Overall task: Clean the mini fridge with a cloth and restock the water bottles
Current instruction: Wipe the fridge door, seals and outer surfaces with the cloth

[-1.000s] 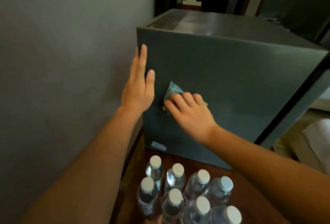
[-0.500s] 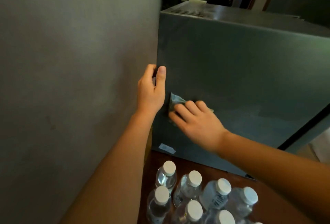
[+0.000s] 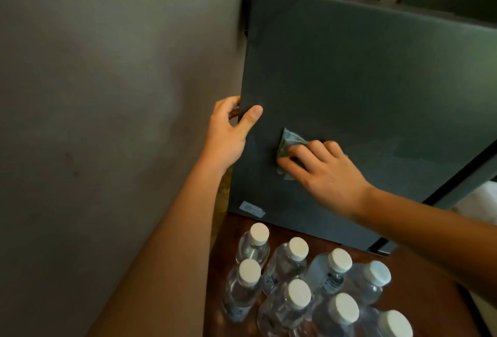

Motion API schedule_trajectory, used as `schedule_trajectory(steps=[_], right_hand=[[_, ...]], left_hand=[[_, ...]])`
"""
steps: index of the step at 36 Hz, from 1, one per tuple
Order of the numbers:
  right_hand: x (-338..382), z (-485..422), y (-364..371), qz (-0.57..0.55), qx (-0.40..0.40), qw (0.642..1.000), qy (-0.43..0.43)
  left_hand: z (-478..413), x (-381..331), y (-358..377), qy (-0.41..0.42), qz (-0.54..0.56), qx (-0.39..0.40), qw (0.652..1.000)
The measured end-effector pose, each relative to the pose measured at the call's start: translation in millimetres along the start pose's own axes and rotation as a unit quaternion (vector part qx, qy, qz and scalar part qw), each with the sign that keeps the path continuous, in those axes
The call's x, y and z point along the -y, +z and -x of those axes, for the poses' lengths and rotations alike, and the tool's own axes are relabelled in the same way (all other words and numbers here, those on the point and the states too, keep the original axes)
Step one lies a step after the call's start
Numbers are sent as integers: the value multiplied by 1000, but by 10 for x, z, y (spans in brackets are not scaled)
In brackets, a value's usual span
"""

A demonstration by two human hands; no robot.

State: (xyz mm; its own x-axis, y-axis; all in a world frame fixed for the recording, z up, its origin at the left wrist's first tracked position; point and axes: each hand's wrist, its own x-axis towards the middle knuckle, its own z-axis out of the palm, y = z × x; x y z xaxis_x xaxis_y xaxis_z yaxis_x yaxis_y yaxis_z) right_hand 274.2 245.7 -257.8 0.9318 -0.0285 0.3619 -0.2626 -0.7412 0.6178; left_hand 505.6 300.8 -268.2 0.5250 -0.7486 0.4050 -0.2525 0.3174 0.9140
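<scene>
— What is the left hand (image 3: 228,132) doing?
— Gripping the mini fridge (image 3: 363,89) by its corner edge, thumb on the grey side panel, fingers curled behind it.
— And the right hand (image 3: 322,172)?
— Just right of it, fingers bent over a crumpled blue-green cloth (image 3: 288,142), pressing it to the panel.
— The water bottles (image 3: 295,291)?
— Below both hands, white-capped, upright on the wooden table (image 3: 422,299).
</scene>
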Motion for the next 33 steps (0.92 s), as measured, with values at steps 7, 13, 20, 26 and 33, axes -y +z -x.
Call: schedule_trajectory(steps=[7,13,20,26,33], right_hand=[[-11,-446,-123,-4,-74,994,83],[59,-134,-36,-15,-22,999,39],[-376,329,-194,-13,-59,994,92],[-222,-37,-244,-29,-93,989,115],[-150,97,-119,-20,-40,998,41]], left_hand=[[16,38,48,-23,-24,-4,999],[31,26,83,-10,-28,-15,999],[136,13,138,9,-20,-56,998],[152,34,176,-12,-1,-75,997],[257,-24,257,47,9,-134,990]])
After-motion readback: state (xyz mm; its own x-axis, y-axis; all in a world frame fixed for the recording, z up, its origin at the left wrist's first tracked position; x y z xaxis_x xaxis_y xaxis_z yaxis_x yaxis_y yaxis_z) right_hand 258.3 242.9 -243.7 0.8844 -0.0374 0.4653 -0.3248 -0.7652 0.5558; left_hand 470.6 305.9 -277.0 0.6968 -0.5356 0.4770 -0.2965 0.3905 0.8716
